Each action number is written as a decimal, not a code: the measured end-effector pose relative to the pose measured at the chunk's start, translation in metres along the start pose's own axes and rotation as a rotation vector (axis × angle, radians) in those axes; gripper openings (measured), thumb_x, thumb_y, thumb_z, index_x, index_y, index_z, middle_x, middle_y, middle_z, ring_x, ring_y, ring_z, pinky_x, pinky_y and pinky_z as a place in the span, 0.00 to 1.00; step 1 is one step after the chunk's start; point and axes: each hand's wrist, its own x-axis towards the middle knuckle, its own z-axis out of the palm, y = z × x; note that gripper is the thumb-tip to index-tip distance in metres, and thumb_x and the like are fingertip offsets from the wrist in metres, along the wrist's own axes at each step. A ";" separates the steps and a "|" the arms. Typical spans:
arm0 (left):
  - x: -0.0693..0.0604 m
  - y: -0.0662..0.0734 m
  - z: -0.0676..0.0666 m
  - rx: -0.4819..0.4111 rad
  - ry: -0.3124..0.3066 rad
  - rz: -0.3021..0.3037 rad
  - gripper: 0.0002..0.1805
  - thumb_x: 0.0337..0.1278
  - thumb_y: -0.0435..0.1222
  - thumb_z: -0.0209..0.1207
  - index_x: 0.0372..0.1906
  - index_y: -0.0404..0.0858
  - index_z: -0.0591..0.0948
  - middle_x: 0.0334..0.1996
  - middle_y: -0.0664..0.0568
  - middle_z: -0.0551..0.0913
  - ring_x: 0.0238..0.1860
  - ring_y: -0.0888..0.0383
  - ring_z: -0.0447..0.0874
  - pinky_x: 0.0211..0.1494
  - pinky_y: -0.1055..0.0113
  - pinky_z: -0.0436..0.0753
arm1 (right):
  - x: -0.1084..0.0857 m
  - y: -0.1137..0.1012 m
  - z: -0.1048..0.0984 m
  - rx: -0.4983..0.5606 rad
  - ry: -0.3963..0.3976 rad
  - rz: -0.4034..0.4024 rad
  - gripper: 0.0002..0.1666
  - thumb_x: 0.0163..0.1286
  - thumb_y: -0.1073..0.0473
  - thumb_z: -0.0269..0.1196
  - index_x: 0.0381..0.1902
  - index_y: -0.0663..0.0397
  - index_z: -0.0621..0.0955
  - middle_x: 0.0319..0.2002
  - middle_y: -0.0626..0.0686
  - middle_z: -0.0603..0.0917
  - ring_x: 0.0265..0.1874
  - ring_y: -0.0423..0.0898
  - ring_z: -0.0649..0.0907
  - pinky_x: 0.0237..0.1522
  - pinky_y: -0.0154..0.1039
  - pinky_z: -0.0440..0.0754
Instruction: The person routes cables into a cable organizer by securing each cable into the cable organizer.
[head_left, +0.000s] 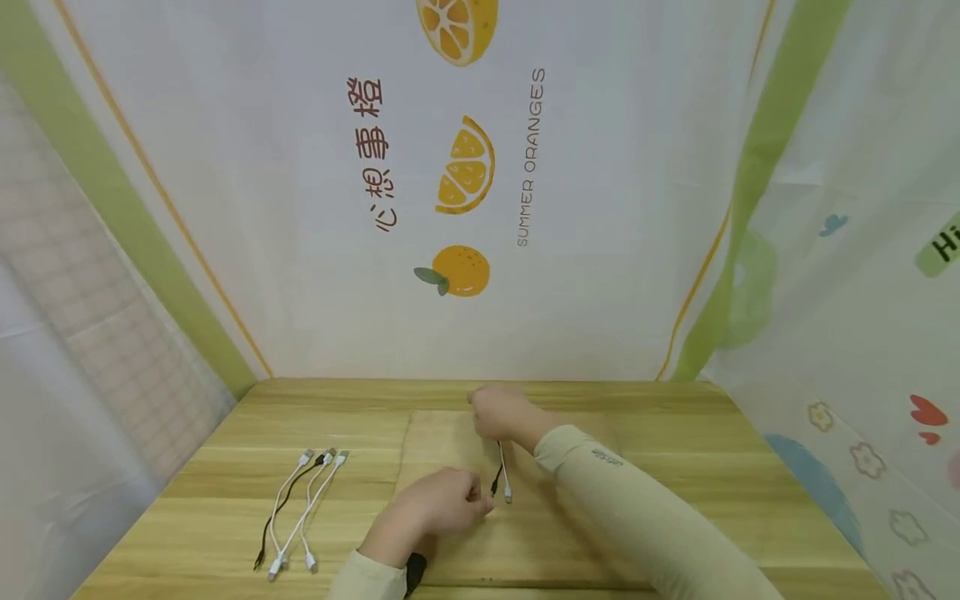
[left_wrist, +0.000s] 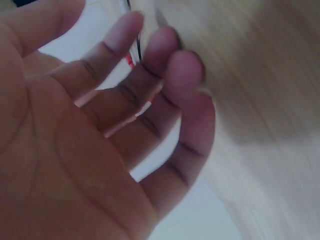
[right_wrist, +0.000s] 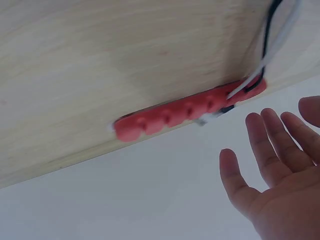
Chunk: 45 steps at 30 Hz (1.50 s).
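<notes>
In the right wrist view a red notched strip lies along the far edge of a wooden board, a black cable and a white cable running through its right end. My right hand is beside that end, fingers apart and slightly bent, holding nothing visible. In the head view my right hand hides the strip; two cable ends hang toward me below it. My left hand is just left of these ends, and its fingers are loosely bent with nothing gripped.
Several white and black cables lie spread on the left of the wooden table. The wooden board lies flat beneath my hands. A printed white curtain stands behind the table, with cloth on both sides.
</notes>
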 end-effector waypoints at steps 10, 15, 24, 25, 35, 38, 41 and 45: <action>-0.014 -0.006 -0.021 -0.007 0.125 -0.084 0.15 0.77 0.45 0.61 0.32 0.42 0.78 0.22 0.53 0.73 0.24 0.56 0.70 0.29 0.63 0.68 | 0.002 -0.027 -0.001 -0.050 0.027 -0.077 0.25 0.82 0.56 0.51 0.71 0.47 0.79 0.70 0.47 0.83 0.69 0.49 0.83 0.62 0.55 0.86; -0.022 -0.008 -0.026 -0.010 0.170 -0.124 0.15 0.76 0.46 0.61 0.33 0.42 0.80 0.21 0.53 0.73 0.24 0.56 0.69 0.29 0.62 0.68 | 0.004 -0.038 0.002 -0.041 0.019 -0.083 0.25 0.81 0.56 0.53 0.72 0.45 0.79 0.71 0.45 0.82 0.72 0.48 0.80 0.69 0.62 0.79; -0.049 -0.014 -0.032 -0.017 0.237 -0.228 0.13 0.77 0.48 0.61 0.39 0.43 0.82 0.27 0.54 0.81 0.28 0.56 0.75 0.33 0.60 0.73 | 0.006 -0.061 0.004 -0.066 0.007 -0.111 0.24 0.81 0.55 0.56 0.72 0.43 0.79 0.70 0.44 0.83 0.71 0.46 0.80 0.71 0.61 0.77; -0.053 -0.016 -0.032 -0.018 0.251 -0.246 0.13 0.77 0.48 0.60 0.40 0.43 0.82 0.27 0.54 0.81 0.28 0.56 0.76 0.33 0.60 0.73 | 0.006 -0.065 0.004 -0.081 0.013 -0.123 0.24 0.81 0.54 0.56 0.71 0.43 0.79 0.69 0.44 0.83 0.70 0.46 0.82 0.69 0.59 0.79; -0.085 -0.052 -0.030 0.020 0.359 -0.382 0.18 0.78 0.46 0.57 0.47 0.32 0.82 0.23 0.52 0.78 0.22 0.56 0.73 0.26 0.62 0.72 | 0.009 -0.098 0.008 -0.102 0.014 -0.216 0.20 0.81 0.55 0.56 0.66 0.42 0.83 0.61 0.43 0.86 0.62 0.42 0.86 0.67 0.49 0.83; -0.094 -0.066 -0.035 0.089 0.373 -0.395 0.20 0.78 0.46 0.57 0.48 0.30 0.82 0.27 0.48 0.82 0.27 0.53 0.79 0.29 0.56 0.77 | 0.013 -0.110 0.007 -0.153 0.025 -0.243 0.18 0.79 0.53 0.58 0.62 0.41 0.84 0.56 0.43 0.86 0.56 0.41 0.87 0.60 0.43 0.85; -0.104 -0.078 -0.039 0.151 0.369 -0.427 0.21 0.77 0.46 0.58 0.49 0.29 0.82 0.37 0.42 0.86 0.38 0.45 0.86 0.37 0.47 0.83 | 0.015 -0.124 0.004 -0.216 0.024 -0.279 0.17 0.79 0.51 0.59 0.62 0.38 0.84 0.54 0.41 0.86 0.53 0.40 0.87 0.56 0.38 0.85; -0.115 -0.089 -0.042 0.189 0.365 -0.480 0.21 0.76 0.47 0.59 0.49 0.29 0.81 0.43 0.36 0.83 0.43 0.36 0.86 0.41 0.39 0.84 | 0.016 -0.142 0.004 -0.241 -0.001 -0.308 0.21 0.79 0.52 0.59 0.66 0.36 0.82 0.61 0.40 0.84 0.59 0.39 0.85 0.59 0.37 0.84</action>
